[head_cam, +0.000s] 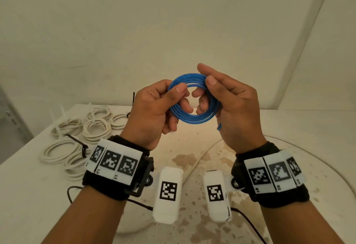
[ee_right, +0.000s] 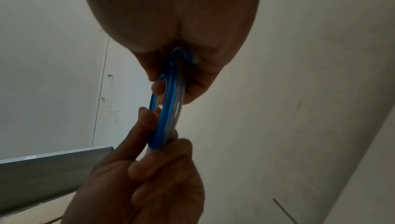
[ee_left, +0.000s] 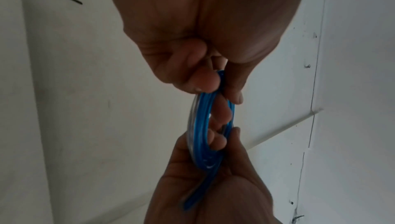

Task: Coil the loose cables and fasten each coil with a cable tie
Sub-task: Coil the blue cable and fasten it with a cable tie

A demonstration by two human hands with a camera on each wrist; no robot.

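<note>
both hands (head_cam: 152, 109) (head_cam: 234, 107) pinch blue cable coil (head_cam: 192, 117); wristband markers (head_cam: 115, 161) unreadable.

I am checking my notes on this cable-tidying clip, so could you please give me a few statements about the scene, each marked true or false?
1. Both hands hold the blue cable coil above the table. True.
2. The left hand rests flat on the table. False: it grips the coil's left side in the air.
3. White cable coils lie on the table to the left. True.
4. The right hand holds a cable tie. False: it pinches the blue coil; no tie shows in it.
5. All ties on the white coils are white. False: one is a black cable tie.
</note>
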